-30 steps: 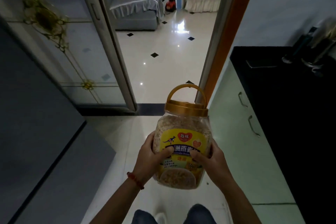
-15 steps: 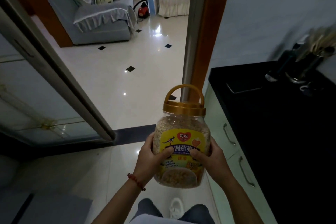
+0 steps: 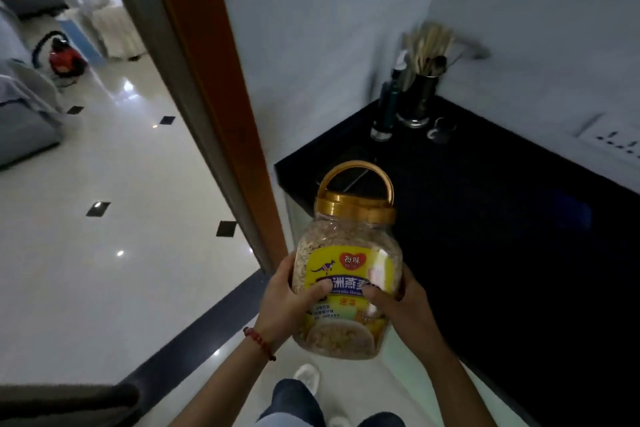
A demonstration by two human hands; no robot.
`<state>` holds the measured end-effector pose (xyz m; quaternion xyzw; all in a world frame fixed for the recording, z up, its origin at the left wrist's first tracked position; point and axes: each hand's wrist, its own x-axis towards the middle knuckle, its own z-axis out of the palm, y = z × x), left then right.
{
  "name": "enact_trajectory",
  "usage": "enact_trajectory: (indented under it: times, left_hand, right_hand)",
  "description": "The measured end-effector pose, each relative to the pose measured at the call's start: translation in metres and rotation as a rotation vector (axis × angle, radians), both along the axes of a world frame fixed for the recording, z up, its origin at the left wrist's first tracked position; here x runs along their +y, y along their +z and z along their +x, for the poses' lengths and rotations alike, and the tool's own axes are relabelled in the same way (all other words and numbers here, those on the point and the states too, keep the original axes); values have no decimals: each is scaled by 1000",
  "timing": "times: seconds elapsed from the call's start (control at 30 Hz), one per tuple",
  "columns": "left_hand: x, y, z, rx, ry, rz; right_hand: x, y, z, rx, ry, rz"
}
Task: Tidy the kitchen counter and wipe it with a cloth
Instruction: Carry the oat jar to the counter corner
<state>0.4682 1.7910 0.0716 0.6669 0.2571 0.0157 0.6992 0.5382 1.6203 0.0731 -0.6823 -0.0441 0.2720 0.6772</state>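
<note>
Oat jar [image 3: 347, 274] with gold lid upright, held off the floor at 6 o'clock; left hand [image 3: 284, 302] and right hand [image 3: 398, 305] each wrapped around its lower sides, thumbs on label. Black worktop [image 3: 485, 204] at 3 o'clock, utensil holder [image 3: 422, 97] at 1 o'clock in its far corner

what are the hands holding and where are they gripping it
Both hands hold the oat jar by its body: the left hand and right hand press the sides, thumbs across the yellow label. The gold handle on the lid is untouched.
</note>
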Motion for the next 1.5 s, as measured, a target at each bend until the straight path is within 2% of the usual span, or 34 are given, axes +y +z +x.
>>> enact_trajectory:
  times: [0.27, 0.47, 1.0, 1.17, 1.37, 1.5]
  left_hand:
    - [3, -6, 92, 4, -357, 35]
    - [-21, -7, 141, -23, -530, 4]
    - [-75, -15, 287, -51, -615, -19]
    - [-82, -21, 346, -53, -720, 32]
    - [-88, -25, 406, -67, -887, 34]
    - [-90, -40, 429, -53, -917, -9]
  right_hand:
    - [-13, -1, 20, -4, -399, 5]
    - [-32, 2, 37, 0, -562, 22]
    - [-94, -6, 177, 47, -518, 61]
    - [-110, -15, 225, -29, -506, 43]
    - [-131, -34, 270, -136, -476, -95]
    - [-133, -48, 289, -156, -476, -183]
